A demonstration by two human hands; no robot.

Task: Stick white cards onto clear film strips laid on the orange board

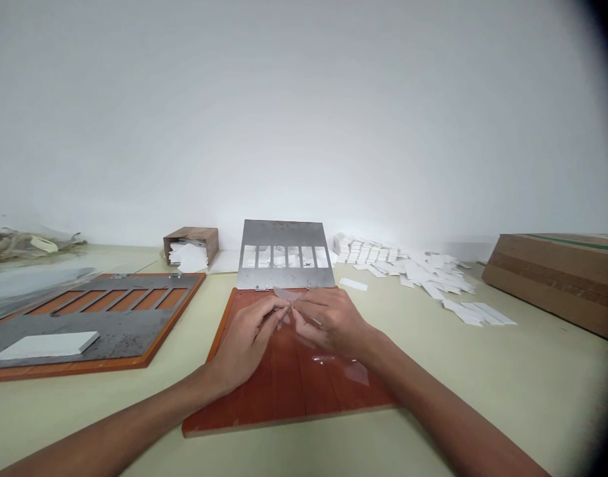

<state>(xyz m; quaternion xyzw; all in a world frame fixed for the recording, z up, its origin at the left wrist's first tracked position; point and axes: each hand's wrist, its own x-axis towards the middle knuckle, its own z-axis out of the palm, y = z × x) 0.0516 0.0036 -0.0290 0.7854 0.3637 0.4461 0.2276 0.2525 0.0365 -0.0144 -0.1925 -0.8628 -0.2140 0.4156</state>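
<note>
Above a reddish-brown wooden board (289, 394), my left hand (248, 336) and my right hand (338, 318) meet fingertip to fingertip. Both are closed in a pinch on a thin clear plastic film (357, 372). Part of it shows beyond my fingers, and a glossy portion hangs below my right hand over the board. Its full shape is hard to make out against the board. Hinged to the board's far edge, a grey metal plate (284, 233) with a row of rectangular slots stands raised.
To the left lies a second board with a slotted metal plate (115, 331), a white block (48, 345) on it. Behind are an open cardboard box (191, 233) of white paper pieces and stacked white slips (366, 250). Loose slips (428, 271) and a large carton (557, 281) are right.
</note>
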